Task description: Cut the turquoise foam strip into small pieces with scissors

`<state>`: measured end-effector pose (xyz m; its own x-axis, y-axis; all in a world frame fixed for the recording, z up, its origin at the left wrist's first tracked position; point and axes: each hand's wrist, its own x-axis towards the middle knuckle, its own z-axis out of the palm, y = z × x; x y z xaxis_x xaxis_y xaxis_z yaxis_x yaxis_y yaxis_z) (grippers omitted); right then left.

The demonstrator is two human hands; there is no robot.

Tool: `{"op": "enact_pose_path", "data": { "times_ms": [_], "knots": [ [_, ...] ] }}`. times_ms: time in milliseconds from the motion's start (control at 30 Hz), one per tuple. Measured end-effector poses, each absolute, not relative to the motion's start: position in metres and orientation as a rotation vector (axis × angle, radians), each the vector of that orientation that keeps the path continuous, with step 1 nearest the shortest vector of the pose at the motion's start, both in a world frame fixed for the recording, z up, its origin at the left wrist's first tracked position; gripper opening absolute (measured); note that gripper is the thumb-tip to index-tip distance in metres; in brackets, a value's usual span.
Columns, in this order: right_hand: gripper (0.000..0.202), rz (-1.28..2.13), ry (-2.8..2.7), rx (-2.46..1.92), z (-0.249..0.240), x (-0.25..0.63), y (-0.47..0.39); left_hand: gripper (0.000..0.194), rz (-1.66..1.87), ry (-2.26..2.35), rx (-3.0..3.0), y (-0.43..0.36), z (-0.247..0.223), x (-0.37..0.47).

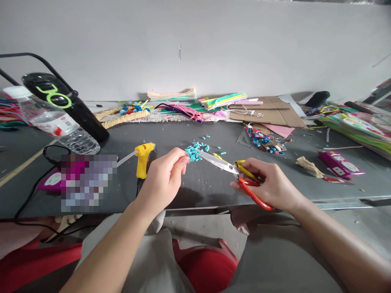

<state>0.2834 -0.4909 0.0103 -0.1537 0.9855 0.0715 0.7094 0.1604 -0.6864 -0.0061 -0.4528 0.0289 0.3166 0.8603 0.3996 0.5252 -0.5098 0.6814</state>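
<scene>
My right hand (269, 183) grips a pair of scissors (218, 161), one handle red and the other yellow. Its blades point left, and the tips are close to the fingertips of my left hand (166, 175). Thumb and forefinger of that left hand are pinched together; whatever is between them, if anything, is too small or hidden to make out. Just beyond the fingertips lies a small heap of short light-blue cut pieces (193, 152), with several scattered to the right. A few yellow bits (217, 156) show behind the blades.
Left of my hands a yellow hot glue gun (143, 159) lies on the dark grey table (171, 132). Farther left stand a water bottle (58, 122) and a black flask (81, 112). Colourful bundles (224, 101) and cardboard (271, 112) line the wall. A purple packet (340, 165) lies right.
</scene>
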Motion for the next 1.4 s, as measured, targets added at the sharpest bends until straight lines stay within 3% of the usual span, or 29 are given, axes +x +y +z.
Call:
{"op": "enact_pose_path", "data": {
  "times_ms": [1400],
  "knots": [
    [0.037,0.718,-2.013,-1.684,0.0117,0.2812,-0.4917,0.027,1.028,1.249,2.198,-0.4550,0.0304,-0.0051]
  ]
}}
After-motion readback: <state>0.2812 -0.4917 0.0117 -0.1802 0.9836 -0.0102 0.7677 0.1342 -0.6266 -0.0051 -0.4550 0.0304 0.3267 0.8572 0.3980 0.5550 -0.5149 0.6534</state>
